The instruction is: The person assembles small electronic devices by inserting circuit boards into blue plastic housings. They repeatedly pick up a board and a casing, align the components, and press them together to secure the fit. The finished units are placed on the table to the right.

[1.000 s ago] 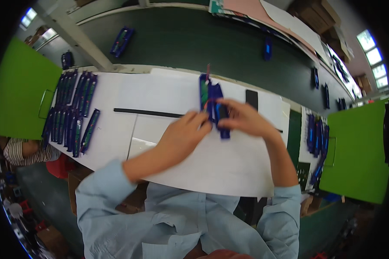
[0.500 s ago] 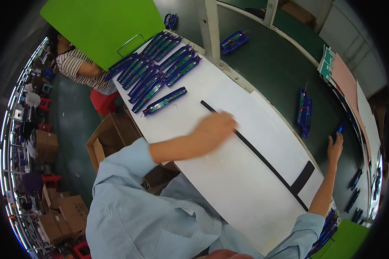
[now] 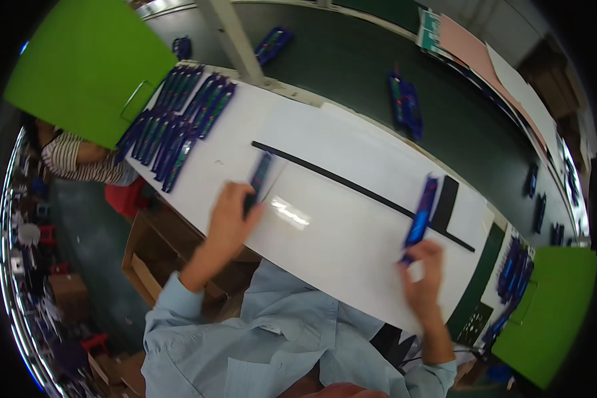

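Observation:
My left hand point(image 3: 227, 217) is closed on one end of a narrow blue casing point(image 3: 261, 171), held tilted over the white tabletop point(image 3: 338, 242). Motion blurs that casing, so its inside is hard to make out. Further right, my right hand point(image 3: 423, 273) grips the near end of a second long blue casing point(image 3: 420, 219). This one points away from me and crosses above a thin black strip point(image 3: 341, 178) on the table. Beside its far end lies a wider, short black strip point(image 3: 444, 204).
Several blue casings with green boards point(image 3: 172, 126) lie in rows at the table's left end, by a green panel point(image 3: 93, 73). A dark green belt point(image 3: 338, 60) beyond the table carries more casings point(image 3: 406, 105). A white post point(image 3: 229, 36) rises between. Another green panel point(image 3: 547, 312) stands right.
My left hand has come back toward me and now holds a casing; the single casing nearest the rows is gone. My right hand has moved from the belt to over the table. The view has turned.

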`<state>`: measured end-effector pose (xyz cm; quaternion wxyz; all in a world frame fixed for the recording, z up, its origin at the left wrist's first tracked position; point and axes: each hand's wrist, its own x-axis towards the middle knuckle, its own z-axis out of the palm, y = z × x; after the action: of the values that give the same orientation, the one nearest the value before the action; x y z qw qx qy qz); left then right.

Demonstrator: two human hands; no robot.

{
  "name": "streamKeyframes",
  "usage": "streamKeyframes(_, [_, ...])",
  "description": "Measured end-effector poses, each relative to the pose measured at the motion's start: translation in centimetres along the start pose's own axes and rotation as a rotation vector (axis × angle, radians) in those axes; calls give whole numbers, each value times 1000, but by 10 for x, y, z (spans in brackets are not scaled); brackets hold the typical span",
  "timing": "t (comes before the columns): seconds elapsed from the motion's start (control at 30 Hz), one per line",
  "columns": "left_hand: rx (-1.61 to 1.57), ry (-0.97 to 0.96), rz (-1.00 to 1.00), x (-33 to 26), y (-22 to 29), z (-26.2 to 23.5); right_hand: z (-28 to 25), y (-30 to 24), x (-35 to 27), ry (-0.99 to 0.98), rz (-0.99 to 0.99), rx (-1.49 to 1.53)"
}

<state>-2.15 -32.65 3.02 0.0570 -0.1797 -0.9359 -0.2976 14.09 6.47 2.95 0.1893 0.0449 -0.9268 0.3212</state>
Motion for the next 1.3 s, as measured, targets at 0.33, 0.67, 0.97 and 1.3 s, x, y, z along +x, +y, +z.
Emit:
streamKeyframes(0.33, [-53, -536, 266, -35, 128, 48, 16, -47, -40, -119, 173, 333])
streamKeyframes(0.67, [-45, -491, 984, 113, 229, 207, -31, 184, 86, 112, 297, -385])
streamKeyframes(0.97, [-66, -504, 922, 105, 213, 250, -21, 196, 89, 133, 460, -27])
streamKeyframes(1.3, [-258, -372, 800, 91, 192, 208, -29, 70, 24, 351, 577, 427])
